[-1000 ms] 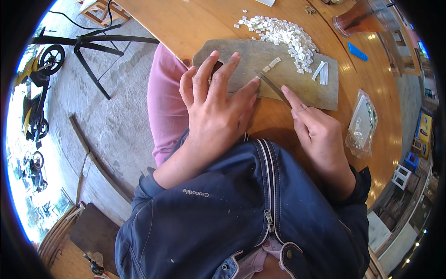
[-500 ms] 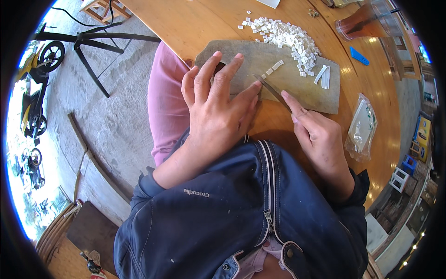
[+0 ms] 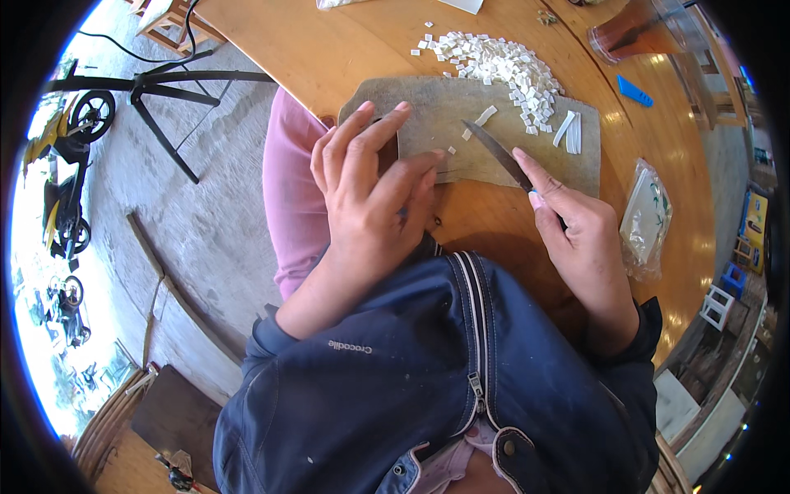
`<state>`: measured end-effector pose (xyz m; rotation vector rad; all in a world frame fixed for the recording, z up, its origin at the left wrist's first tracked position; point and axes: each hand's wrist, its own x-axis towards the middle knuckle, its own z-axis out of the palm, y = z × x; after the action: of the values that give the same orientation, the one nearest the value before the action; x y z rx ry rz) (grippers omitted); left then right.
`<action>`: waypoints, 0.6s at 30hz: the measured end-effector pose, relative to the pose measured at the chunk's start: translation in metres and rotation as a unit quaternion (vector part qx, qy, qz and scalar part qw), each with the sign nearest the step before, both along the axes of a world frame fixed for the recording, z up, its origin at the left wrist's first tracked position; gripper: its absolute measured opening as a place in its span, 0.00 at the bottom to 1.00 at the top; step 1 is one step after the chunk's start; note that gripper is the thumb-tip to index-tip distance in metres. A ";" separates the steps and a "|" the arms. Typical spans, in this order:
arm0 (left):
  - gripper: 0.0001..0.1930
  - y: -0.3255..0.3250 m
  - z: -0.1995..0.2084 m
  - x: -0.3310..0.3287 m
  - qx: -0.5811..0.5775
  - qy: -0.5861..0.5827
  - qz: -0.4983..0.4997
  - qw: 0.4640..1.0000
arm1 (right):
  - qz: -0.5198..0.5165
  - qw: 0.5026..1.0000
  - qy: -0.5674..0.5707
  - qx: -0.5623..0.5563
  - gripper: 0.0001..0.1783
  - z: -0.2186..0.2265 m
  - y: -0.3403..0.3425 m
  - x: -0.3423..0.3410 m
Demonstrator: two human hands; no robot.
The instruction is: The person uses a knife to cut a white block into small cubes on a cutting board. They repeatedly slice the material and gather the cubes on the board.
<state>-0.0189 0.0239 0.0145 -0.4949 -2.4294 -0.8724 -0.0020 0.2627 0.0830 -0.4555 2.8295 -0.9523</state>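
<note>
My right hand (image 3: 573, 212) grips a knife (image 3: 499, 154), its forefinger laid along the back of the blade. The blade slants over a worn grey-brown board (image 3: 428, 103), its tip beside a short white strip (image 3: 485, 116). A single small white piece (image 3: 452, 151) lies apart on the board, close to my left fingertips. My left hand (image 3: 368, 185) hovers at the board's left part with fingers spread and nothing seen in them. At the board's far edge spreads a heap of small white cut pieces (image 3: 502, 66). Several longer white strips (image 3: 570, 133) rest at the board's right end.
On the wooden table (image 3: 288, 37) stand a plastic cup of brown drink (image 3: 634, 37), a blue plastic piece (image 3: 634, 91) and a clear plastic bag (image 3: 644, 216). A black metal stand (image 3: 152, 78) is on the floor at left. Motorbikes (image 3: 74, 165) are farther left.
The knife has drawn back right from my left fingers, which have lifted and shifted left. One small piece now lies apart from the short strip.
</note>
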 end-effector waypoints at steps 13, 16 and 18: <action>0.14 -0.001 0.003 -0.011 -0.031 -0.003 -0.008 0.999 | -0.141 0.990 -0.022 -0.018 0.26 -0.010 0.016 -0.022; 0.11 0.014 0.018 -0.018 -0.091 -0.020 -0.047 0.995 | -0.146 0.984 0.039 -0.093 0.24 -0.006 0.026 -0.023; 0.11 0.031 0.027 -0.025 -0.088 -0.025 -0.069 0.993 | -0.147 0.980 0.054 -0.122 0.24 -0.002 0.028 -0.024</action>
<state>-0.0434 0.0548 0.0416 -0.7218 -2.5551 -0.7370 -0.0256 0.2912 0.0806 -0.1133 2.9433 -1.3781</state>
